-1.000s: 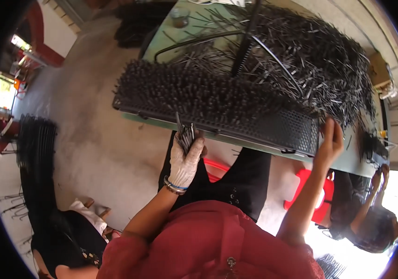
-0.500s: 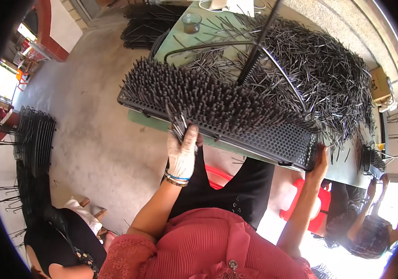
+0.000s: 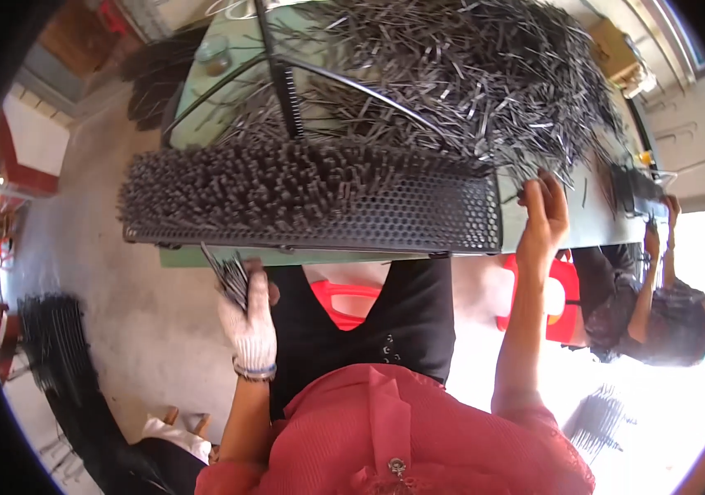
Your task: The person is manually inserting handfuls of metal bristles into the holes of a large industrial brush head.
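A black perforated rack (image 3: 431,216) lies across the table edge in front of me. Its left and middle holes bristle with upright short black rods (image 3: 237,186), while holes at the right end are bare. My left hand (image 3: 247,326), in a whitish knitted glove, is closed around a small bundle of black rods (image 3: 230,279), just below the rack's near edge. Past the rack's right end, my bare right hand (image 3: 544,214) has its fingers drawn together at the edge of the loose rod pile (image 3: 484,82). Whether a rod is between those fingertips is too blurred to see.
A black frame bar (image 3: 282,91) with curved arms rises behind the rack. A glass of dark liquid (image 3: 214,56) stands on the green table (image 3: 183,91). At right, another person's hands (image 3: 658,227) work at a similar rack. A red stool (image 3: 340,305) is beneath me.
My right hand has left the rack's right end and moved up beside the loose rods. My left hand, still holding its bundle, is now lower, off the rack's front. The view has shifted and the rack sits more level.
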### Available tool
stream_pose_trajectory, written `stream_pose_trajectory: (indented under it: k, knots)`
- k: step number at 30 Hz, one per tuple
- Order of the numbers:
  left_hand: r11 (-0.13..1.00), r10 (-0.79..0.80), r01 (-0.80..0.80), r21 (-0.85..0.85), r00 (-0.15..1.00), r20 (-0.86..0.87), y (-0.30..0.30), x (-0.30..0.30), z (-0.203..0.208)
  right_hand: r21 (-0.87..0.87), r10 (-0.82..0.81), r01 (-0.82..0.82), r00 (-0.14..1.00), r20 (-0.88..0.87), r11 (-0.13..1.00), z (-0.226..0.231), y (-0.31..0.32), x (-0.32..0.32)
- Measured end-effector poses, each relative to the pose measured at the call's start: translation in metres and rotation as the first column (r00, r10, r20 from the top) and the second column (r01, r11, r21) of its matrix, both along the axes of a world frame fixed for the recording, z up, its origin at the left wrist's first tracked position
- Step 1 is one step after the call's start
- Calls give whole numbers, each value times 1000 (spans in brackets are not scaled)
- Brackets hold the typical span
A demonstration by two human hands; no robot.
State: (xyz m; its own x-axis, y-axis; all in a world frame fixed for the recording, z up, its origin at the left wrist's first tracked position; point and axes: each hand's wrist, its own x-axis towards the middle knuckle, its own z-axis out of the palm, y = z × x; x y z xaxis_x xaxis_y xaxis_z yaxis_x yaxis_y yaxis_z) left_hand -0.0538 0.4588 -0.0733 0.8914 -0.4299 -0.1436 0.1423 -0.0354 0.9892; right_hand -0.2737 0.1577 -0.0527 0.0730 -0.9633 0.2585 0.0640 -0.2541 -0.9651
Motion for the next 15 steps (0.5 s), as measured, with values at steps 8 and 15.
stream_pose_trajectory:
  k: [8, 15]
  knots:
    - [762, -648, 557, -330, 644, -407, -66, -52, 41, -273, 170, -280, 916, -365, 920, 20, 18, 61]
    - [561, -819, 752, -346, 444, -364, -92, -75, 7, -424, 67, -284, 887, -458, 860, 5, 7, 74]
